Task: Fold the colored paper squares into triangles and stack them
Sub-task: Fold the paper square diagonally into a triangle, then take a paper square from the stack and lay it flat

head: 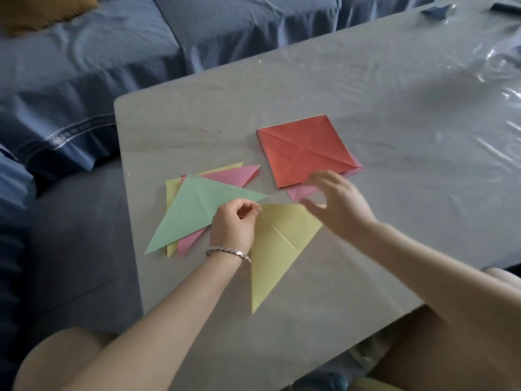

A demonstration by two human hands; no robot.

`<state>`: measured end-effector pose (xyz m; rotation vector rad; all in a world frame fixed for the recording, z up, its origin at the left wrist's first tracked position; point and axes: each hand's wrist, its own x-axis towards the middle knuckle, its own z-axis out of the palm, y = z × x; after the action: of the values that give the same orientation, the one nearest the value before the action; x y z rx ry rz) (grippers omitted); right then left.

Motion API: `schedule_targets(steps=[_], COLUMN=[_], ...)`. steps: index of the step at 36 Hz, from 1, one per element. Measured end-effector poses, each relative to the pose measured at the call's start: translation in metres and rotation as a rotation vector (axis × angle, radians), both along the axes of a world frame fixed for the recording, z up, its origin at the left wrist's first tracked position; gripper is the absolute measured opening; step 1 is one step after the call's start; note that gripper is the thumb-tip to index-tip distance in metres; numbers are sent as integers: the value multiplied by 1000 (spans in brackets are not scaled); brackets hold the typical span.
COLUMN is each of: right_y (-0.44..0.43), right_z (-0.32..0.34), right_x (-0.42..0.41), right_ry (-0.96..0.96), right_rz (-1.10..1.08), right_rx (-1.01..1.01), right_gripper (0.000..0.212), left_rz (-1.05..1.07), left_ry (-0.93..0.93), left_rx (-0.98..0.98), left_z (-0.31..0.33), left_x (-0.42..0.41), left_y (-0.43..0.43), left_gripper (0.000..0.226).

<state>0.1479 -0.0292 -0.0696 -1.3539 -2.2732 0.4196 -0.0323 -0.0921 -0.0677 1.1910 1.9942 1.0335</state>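
Yellow triangle [277,249], creased, left-hand-pinched [232,224]

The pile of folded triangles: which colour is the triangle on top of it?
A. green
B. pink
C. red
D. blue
A: the green triangle lies over the pink and yellow ones in the pile, at the left of the table.

Paper count on the grey table [366,114]

Two hands were over the table. Beside the red square pile [306,150] lay one yellow triangle [277,258] and a stack of triangles [197,210]: one green on top, with pink and yellow edges showing beneath; their number could not be told.
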Motion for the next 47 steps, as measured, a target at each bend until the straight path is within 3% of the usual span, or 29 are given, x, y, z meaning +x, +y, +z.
schedule_targets(steps=[5,8,15,19,24,26,30,35,39,44,47], right_y=[63,80,95,100,103,104,103,105,108,104,103], right_z=[4,7,8,8,12,13,16,17,12,16,18], right_x=[5,3,-2,-2,1,3,1,4,9,8,7], right_ry=[-189,-252,-484,-398,-403,-398,-565,-537,-396,-521,-518], right_rz=[2,62,131,95,109,118,193,180,159,200,217], right_rx=[-185,-277,-299,-365,-339,-346,-272,-281,-340,-255,-235], right_gripper=[61,61,55,39,38,39,60,51,35,54,50], left_rz=[-22,-11,9,20,-47,-117,-218,-319,-405,-429,-441], left_ry=[90,212,480,497,635,629,564,523,589,587,589], left_rx=[135,167,-27,-114,5,75,135,81,31,-51,-92], left_z=[32,49,39,22,17,14,12,18,22,19,15], left_x=[-35,-62,-112,-117,-89,-75,-50,-30,-24,-28,-30], left_y=[11,23,53,55,44,39,27,16,8,1,-3], left_gripper=[14,10,8,21,41,37,22,17,18,16,17])
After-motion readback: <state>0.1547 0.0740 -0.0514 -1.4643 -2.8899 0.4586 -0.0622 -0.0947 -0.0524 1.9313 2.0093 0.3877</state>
